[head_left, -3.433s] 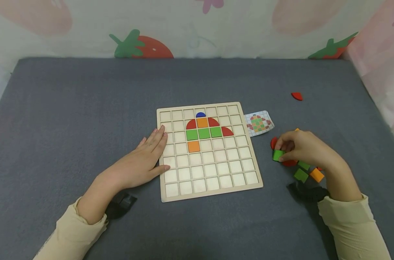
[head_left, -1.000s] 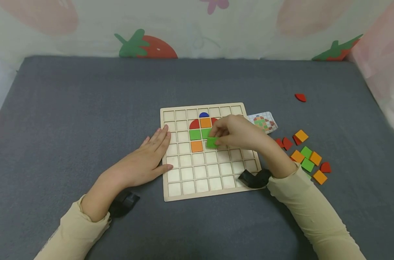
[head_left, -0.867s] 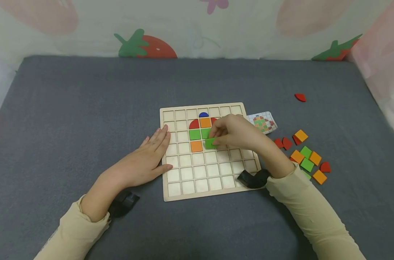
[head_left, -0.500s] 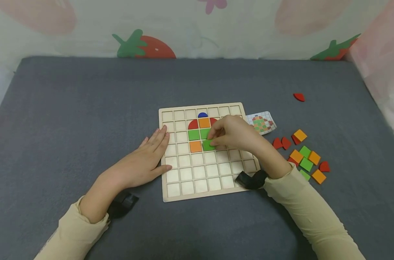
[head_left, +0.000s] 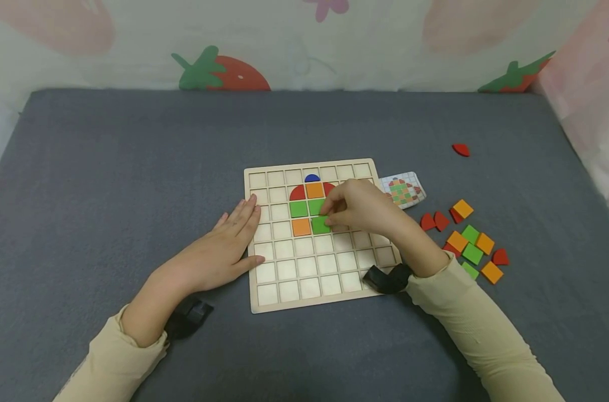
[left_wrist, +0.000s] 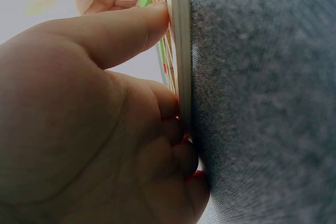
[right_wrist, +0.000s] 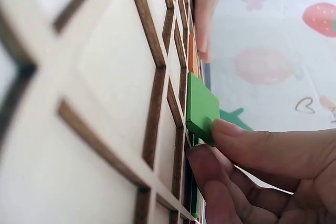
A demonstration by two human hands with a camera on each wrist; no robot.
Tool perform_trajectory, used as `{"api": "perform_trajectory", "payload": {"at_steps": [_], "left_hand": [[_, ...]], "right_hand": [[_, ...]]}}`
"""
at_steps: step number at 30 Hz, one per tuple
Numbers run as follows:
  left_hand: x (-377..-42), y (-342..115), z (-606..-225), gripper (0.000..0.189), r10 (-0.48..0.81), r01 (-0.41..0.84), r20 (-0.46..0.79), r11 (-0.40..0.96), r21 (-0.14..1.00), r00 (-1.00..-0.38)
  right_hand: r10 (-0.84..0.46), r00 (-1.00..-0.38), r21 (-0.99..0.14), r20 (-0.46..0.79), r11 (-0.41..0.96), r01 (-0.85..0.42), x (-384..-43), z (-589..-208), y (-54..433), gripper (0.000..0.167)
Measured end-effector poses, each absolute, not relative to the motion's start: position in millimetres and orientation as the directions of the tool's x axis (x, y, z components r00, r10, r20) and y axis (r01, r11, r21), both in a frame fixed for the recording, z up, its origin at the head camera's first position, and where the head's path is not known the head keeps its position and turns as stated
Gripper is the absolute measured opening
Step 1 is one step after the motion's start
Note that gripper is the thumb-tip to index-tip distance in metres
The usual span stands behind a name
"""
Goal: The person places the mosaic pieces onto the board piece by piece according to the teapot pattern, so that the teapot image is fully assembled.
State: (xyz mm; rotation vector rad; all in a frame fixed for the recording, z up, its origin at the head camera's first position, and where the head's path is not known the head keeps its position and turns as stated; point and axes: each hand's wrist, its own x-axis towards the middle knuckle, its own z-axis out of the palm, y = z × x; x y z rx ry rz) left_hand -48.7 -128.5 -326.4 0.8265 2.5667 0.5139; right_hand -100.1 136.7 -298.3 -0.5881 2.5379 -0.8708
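Observation:
My right hand point(head_left: 367, 206) pinches a green square tile point(head_left: 320, 225) between thumb and fingers. The tile is at a cell of the wooden grid board point(head_left: 314, 302), just right of an orange tile point(head_left: 301, 227). In the right wrist view the green tile point(right_wrist: 202, 103) juts above the cell walls. My left hand point(head_left: 214, 254) rests on the board's left edge, fingers straight and thumb spread. Further up the board are two green tiles in a row, an orange square point(head_left: 314, 190), red rounded pieces point(head_left: 297, 193) and a blue half-round piece point(head_left: 312, 178). The right hand covers some cells.
A picture card point(head_left: 407, 188) sticks out by the board's right edge. Right of it lie loose orange, green point(head_left: 472, 253) and red pieces point(head_left: 500, 257) in a cluster. One red piece point(head_left: 461, 149) lies apart, further back on the grey cloth point(head_left: 133, 156).
My right hand has brought the green tile from the loose pieces over to the board, then shifted it slightly left and down to the cell beside the orange tile. The left hand has stayed put.

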Motion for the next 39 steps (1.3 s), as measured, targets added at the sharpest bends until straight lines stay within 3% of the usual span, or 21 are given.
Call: {"api": "perform_trajectory", "payload": {"at_steps": [11, 19, 30, 39], "left_hand": [[-46.4, -130.3, -325.7, 0.079, 0.606, 0.457, -0.259, 0.763, 0.457, -0.752], [-46.3, -130.4, -325.9, 0.079, 0.613, 0.463, -0.264, 0.760, 0.457, -0.745], [-48.6, -128.2, -323.9, 0.080, 0.624, 0.479, -0.264, 0.754, 0.449, -0.736], [-48.3, -129.7, -323.7, 0.077, 0.619, 0.473, -0.270, 0.759, 0.447, -0.738]], "right_hand": [[-0.491, -0.841, -0.685, -0.226, 0.694, -0.222, -102.7, -295.3, 142.1, 0.007], [-0.442, -0.865, -0.700, -0.238, 0.695, -0.163, -104.1, -284.4, 171.5, 0.008], [-0.219, -0.940, -0.640, -0.262, 0.768, -0.001, -89.2, -268.4, 237.4, 0.018], [-0.153, -0.949, -0.616, -0.276, 0.786, 0.053, -89.6, -268.9, 275.6, 0.029]]}}
